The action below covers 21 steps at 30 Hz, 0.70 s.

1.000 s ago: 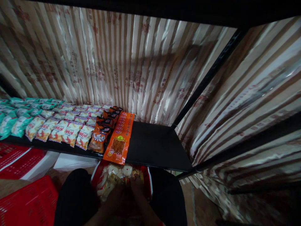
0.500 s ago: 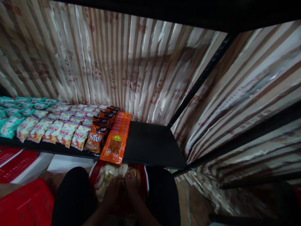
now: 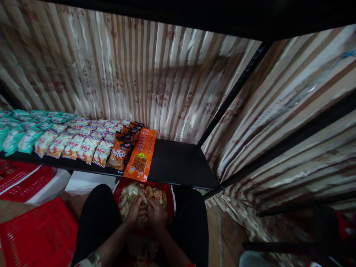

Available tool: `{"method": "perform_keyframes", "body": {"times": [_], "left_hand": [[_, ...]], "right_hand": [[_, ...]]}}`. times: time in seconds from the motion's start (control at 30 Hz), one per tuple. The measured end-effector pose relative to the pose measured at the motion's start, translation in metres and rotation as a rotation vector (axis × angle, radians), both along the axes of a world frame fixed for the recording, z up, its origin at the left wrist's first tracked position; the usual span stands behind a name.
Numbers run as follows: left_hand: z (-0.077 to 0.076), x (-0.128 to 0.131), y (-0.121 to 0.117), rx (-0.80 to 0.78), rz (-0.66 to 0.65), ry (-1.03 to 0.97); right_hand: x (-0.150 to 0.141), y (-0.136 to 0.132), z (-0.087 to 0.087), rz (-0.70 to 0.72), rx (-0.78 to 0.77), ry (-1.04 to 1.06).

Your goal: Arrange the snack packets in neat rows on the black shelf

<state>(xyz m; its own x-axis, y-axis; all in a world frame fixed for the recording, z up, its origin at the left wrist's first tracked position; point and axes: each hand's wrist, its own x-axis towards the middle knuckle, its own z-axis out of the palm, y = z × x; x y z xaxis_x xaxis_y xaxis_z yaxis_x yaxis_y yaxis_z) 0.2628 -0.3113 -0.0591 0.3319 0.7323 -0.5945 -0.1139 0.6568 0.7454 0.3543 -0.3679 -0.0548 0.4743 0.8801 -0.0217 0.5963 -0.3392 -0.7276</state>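
Observation:
Between my knees stands a red basket (image 3: 172, 200) with a white edge, filled with small clear snack packets (image 3: 129, 193). My left hand (image 3: 135, 209) and my right hand (image 3: 155, 213) are both down in it, close together over the packets. The fingers of each are curled inward and closed; dim light and the hands themselves hide what is in them. Just above, a long orange snack packet (image 3: 140, 155) lies on the black shelf (image 3: 180, 163), its lower end reaching the front edge.
Left of the orange packet lie rows of black-and-orange packets (image 3: 118, 155), white packets (image 3: 86, 150) and green packets (image 3: 29, 141). Red baskets (image 3: 39, 233) and a white box (image 3: 90, 181) stand on the floor at left. A black post (image 3: 236, 91) and striped sheeting (image 3: 167, 81) enclose the shelf.
The view has tilted and shifted slightly, so more of my forearms and the basket shows. My hands stay together in the basket among the packets. The packets on the shelf have not moved.

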Motion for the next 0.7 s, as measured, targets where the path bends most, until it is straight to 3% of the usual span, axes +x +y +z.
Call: {"method": "perform_keyframes", "body": {"times": [0.13, 0.27, 0.47, 0.7], "left_hand": [[0.003, -0.005, -0.008, -0.011, 0.056, -0.032], [0.007, -0.006, -0.012, -0.006, 0.138, -0.033], [0.008, -0.006, -0.014, -0.023, 0.192, 0.012], [0.007, -0.013, -0.018, -0.039, 0.171, 0.124]], "right_hand": [[-0.002, -0.013, 0.004, 0.030, 0.037, -0.079], [-0.001, -0.022, 0.004, 0.061, 0.137, -0.058], [0.004, -0.029, 0.004, 0.059, 0.161, -0.030], [0.004, -0.036, -0.013, 0.030, 0.148, -0.028]]}}
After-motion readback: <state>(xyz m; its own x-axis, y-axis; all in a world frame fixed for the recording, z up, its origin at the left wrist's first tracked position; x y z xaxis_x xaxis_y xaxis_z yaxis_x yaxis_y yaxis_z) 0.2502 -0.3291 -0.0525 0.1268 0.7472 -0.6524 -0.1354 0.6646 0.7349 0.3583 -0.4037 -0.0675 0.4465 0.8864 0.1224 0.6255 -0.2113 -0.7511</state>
